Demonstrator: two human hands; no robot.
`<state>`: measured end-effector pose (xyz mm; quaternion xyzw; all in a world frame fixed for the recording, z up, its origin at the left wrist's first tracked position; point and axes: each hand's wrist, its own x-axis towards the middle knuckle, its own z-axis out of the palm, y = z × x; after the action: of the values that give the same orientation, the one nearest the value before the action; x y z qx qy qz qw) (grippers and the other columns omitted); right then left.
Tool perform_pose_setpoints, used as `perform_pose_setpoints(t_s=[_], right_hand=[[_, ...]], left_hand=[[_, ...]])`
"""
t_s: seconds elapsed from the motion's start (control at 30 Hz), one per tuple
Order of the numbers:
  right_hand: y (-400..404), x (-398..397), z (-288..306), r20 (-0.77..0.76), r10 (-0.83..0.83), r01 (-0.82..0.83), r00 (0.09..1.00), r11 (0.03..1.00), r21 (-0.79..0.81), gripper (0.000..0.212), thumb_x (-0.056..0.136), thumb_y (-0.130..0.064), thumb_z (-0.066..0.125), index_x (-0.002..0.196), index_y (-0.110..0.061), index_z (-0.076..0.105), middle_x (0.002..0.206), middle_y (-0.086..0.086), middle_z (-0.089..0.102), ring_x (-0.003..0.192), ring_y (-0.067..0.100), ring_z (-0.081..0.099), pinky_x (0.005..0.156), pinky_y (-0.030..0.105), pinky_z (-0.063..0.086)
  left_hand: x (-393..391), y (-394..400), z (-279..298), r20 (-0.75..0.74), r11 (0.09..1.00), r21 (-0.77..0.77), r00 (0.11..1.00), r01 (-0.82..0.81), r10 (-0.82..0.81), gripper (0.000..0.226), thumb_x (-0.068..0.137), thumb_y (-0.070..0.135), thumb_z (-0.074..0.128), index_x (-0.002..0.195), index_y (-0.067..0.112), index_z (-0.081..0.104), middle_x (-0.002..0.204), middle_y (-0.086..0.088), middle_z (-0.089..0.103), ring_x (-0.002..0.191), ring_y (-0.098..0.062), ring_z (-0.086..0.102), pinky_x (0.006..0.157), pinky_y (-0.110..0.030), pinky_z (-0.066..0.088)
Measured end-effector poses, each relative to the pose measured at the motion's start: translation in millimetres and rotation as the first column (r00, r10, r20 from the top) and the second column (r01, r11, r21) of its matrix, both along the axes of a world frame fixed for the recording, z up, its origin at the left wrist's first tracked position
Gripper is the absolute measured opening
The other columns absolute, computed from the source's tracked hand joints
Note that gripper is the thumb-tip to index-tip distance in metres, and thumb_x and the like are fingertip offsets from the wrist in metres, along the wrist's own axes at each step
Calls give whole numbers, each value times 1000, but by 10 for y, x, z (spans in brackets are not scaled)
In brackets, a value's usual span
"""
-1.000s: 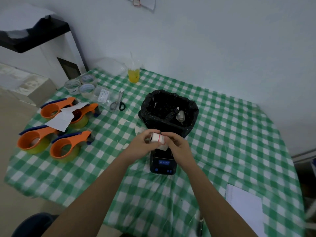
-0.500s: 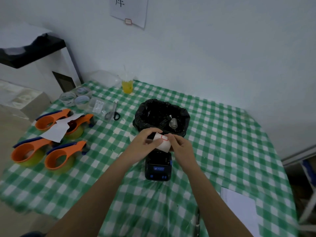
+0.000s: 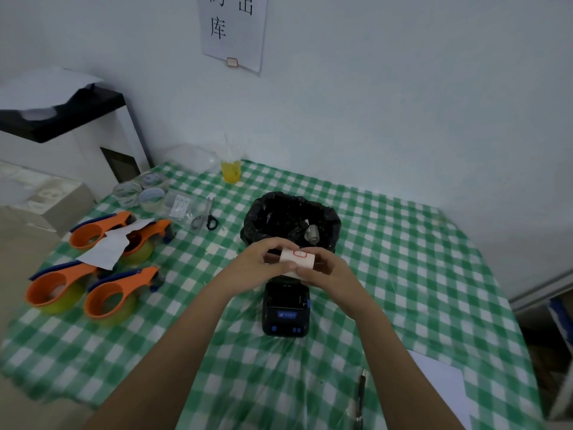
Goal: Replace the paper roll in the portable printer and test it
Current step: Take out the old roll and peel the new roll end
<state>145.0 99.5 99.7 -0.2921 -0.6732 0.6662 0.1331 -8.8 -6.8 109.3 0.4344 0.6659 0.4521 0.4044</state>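
A small white paper roll (image 3: pixel 297 258) with a red-outlined sticker on its loose end is held between both hands, just above the black portable printer (image 3: pixel 286 308). My left hand (image 3: pixel 259 264) pinches the roll from the left, and my right hand (image 3: pixel 326 269) grips its right end. The printer lies on the green checked tablecloth (image 3: pixel 403 274) with its lid open and its paper bay showing. Its blue buttons face me.
A bin lined with a black bag (image 3: pixel 291 221) stands right behind the printer, scraps inside. Several orange tape dispensers (image 3: pixel 117 296) lie at the left, with scissors (image 3: pixel 204 218) and tape rolls (image 3: pixel 139 190) behind. A yellow drink cup (image 3: pixel 231 169) is at the wall; white paper (image 3: pixel 440 386) and a pen (image 3: pixel 361 392) lie near right.
The view has tilted up, showing more wall and a paper notice. Both hands keep the roll over the printer, fingers shifting on its loose end.
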Motion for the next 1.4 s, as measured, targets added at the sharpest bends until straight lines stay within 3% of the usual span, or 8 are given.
perform_pose_setpoints(t_s=[0.07,0.13,0.27,0.43,0.63,1.0,1.23,1.4], right_hand=[[15,20,23,6,-2,2,1000,997,77,29,80,-13,71,108,-21,64,106,10,67,90,12,64,75,23,56],[19,41,44,20,-6,3,1000,991,137,28,80,-14,71,106,-23,65,105,9,68,84,3,62,69,16,53],[21,51,83,44,12,-21,999,980,196,27,80,-13,70,106,-19,65,98,3,68,73,-8,60,64,10,50],[52,46,107,39,12,-21,999,972,235,27,82,-7,67,108,-11,63,93,3,65,65,-11,59,59,7,48],[129,38,118,93,33,-60,995,951,305,22,82,-7,65,101,-16,63,84,-3,59,60,-11,54,57,7,47],[231,34,116,119,55,-84,991,964,251,23,82,-7,64,104,-13,62,92,1,60,74,5,56,59,9,50],[249,27,98,122,58,-89,991,961,263,26,82,-9,65,107,-14,63,93,0,61,75,5,58,61,9,50],[240,49,99,114,50,-81,992,956,282,29,79,-7,66,107,-15,63,95,1,61,76,4,57,62,10,50]], left_hand=[[10,1,28,-25,1000,12,1000,8,-8,20,88,27,61,107,29,66,114,11,63,97,-2,63,78,-17,49],[8,12,25,-186,998,49,982,-26,34,19,90,27,58,106,28,68,114,14,59,101,4,56,81,-14,46],[6,31,30,-444,989,145,894,8,58,17,87,28,61,98,22,73,113,9,61,103,-3,56,88,-22,46],[28,37,107,-719,977,181,693,109,55,19,89,28,58,99,20,72,103,7,70,95,-7,60,75,-18,46],[41,103,136,-845,965,139,535,220,0,28,91,30,50,97,15,72,98,4,74,92,-16,66,76,-31,52],[44,181,143,-922,952,125,388,281,6,39,90,36,40,81,17,72,78,7,74,72,-13,68,61,-28,56],[62,222,122,-910,947,174,412,271,49,31,88,28,43,76,15,68,74,5,71,69,-14,66,57,-27,54],[31,221,142,-801,977,92,598,191,-42,19,91,25,49,93,18,66,96,9,68,90,-9,60,76,-29,51]])
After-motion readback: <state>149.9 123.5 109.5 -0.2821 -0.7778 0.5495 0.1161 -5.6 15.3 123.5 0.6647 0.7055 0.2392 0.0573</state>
